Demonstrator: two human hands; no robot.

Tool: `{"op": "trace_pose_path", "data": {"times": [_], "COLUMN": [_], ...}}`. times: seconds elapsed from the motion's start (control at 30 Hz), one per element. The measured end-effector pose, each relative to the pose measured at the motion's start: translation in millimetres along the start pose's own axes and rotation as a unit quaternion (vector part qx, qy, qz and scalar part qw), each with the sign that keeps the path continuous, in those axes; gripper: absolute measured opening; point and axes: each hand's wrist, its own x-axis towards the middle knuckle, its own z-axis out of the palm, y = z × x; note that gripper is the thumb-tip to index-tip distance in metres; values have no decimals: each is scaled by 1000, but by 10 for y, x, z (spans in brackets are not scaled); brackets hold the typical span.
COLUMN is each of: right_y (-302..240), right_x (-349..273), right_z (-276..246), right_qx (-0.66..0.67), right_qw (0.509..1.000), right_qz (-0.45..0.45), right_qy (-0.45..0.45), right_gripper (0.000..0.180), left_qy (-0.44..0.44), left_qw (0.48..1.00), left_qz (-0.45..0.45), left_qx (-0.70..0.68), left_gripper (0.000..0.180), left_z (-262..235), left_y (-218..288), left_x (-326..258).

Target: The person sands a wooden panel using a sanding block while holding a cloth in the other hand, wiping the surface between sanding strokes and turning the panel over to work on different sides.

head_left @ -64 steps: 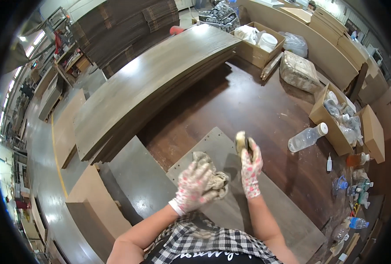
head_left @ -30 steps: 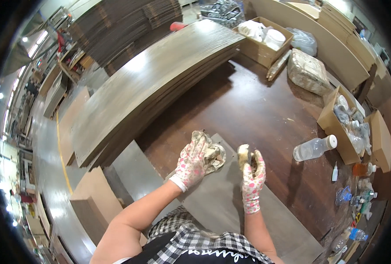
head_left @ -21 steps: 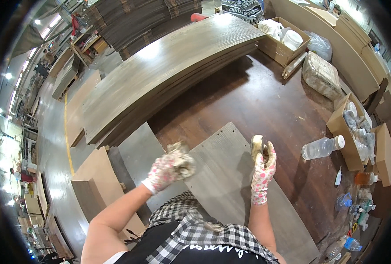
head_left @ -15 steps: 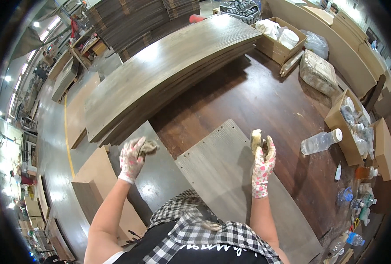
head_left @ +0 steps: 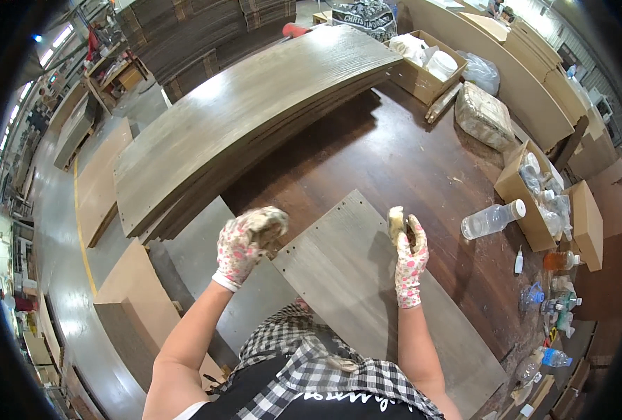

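A grey wood-grain board (head_left: 353, 280) with small holes along its end lies at an angle in front of me. My left hand (head_left: 244, 241), in a floral glove, is raised just off the board's left corner. Its fingers are closed around a crumpled, stained rag (head_left: 269, 227), slightly blurred. Above the board's right edge is my right hand (head_left: 410, 255), in a matching glove with soiled fingertips. Its thumb and fingers are curved and apart, with nothing seen between them.
A stack of similar boards (head_left: 255, 119) lies beyond, on the brown tabletop (head_left: 423, 175). To the right are a clear bottle (head_left: 493, 219), a small white squeeze bottle (head_left: 519, 261) and a carton of plastic bottles (head_left: 528, 210). A wrapped block (head_left: 484, 115) and another carton (head_left: 423, 80) stand farther back.
My left hand has moved right with the rag, toward the board's corner. My right hand stays above the board's right edge. The whole view has shifted slightly.
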Motion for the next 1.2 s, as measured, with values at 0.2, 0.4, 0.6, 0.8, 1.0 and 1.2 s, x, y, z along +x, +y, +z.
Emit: {"op": "trace_pose_path", "data": {"times": [0.2, 0.4, 0.6, 0.8, 1.0, 1.2], "right_y": [-100, -401, -396, -614, -516, -502], "right_x": [34, 442, 341, -399, 297, -189], "right_z": [151, 864, 1158, 1515, 1273, 1387], "right_qx": [-163, -346, -486, -359, -467, -414], "right_qw": [978, 894, 820, 764, 817, 790], "right_qz": [-101, -227, -215, -251, -253, -283], "right_qy": [-86, -169, -214, -473, -223, -352], "right_gripper": [35, 38, 38, 45, 41, 50], "left_qy": [-192, -278, -263, -283, -250, -293], "left_qw": [954, 892, 884, 884, 877, 876], "left_qz": [114, 44, 61, 107, 123, 112], "left_qx": [-200, -353, -381, -356, -392, -367], "left_gripper": [46, 42, 39, 37, 37, 36], "left_z": [333, 556, 657, 825, 761, 819], "left_y": [830, 836, 761, 703, 745, 716], "left_x": [-315, -427, -526, -723, -551, -684]}}
